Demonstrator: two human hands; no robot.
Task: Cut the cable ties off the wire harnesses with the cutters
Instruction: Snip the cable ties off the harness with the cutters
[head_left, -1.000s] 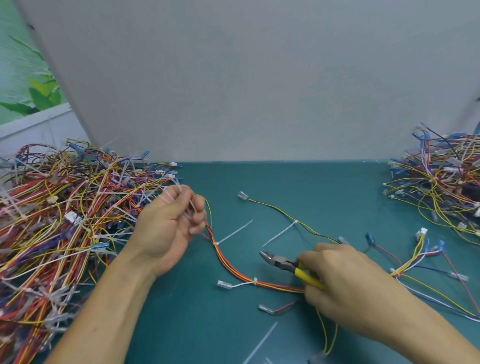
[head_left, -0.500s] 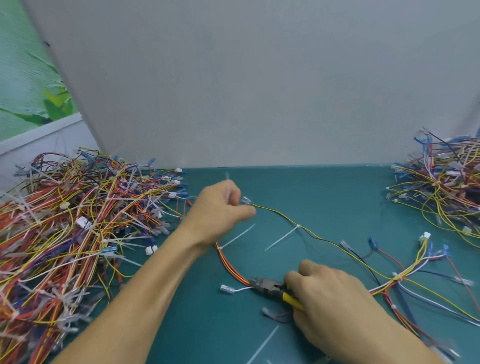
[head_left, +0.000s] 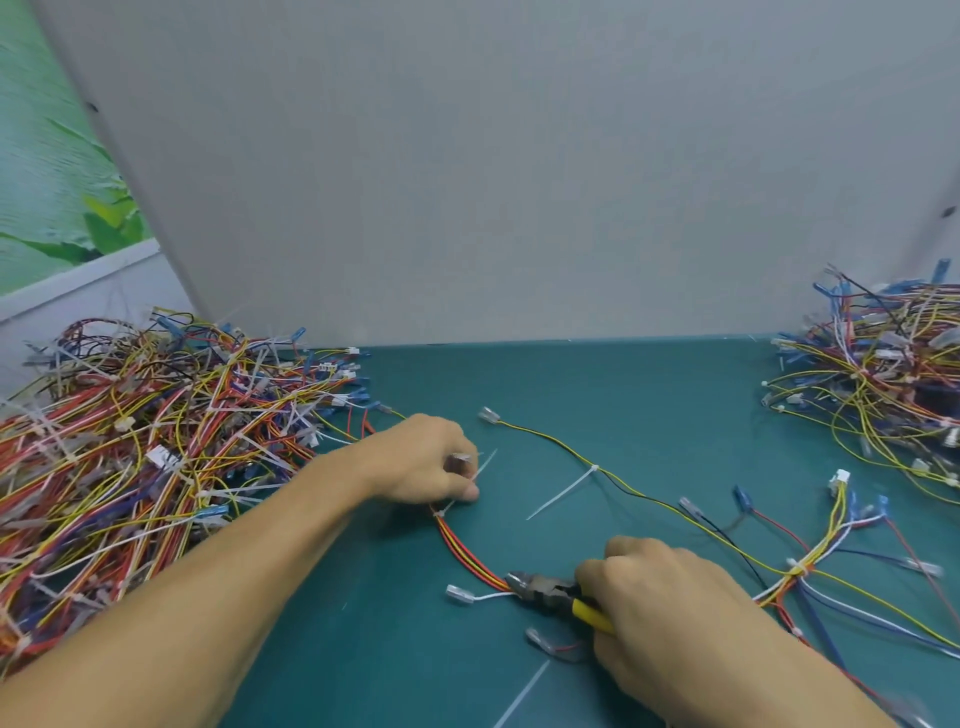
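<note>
- While the right hand sits much where it was half a second ago, the left hand has come down from the yellow wire's far terminal to the upper end of the red, orange and yellow bundle, left of centre.
- The left grip is curled and pinches the harness there; a clear terminal shows between its fingers.
- The right grip is wrapped round the yellow handles of the cutters, lower centre. Their dark nose touches the bundle where a white wire branches off, as before.
- We count one pair of cutters and two heaps of harnesses: a big pile at left and a smaller pile at the right edge.
- On the teal desk we count three long white ties: the near tie by the left thumb, the middle tie on the yellow-black wire, and the loose tie at the bottom edge.
- The harness lies spread flat, with thin coloured wires ending in clear terminals.
</note>
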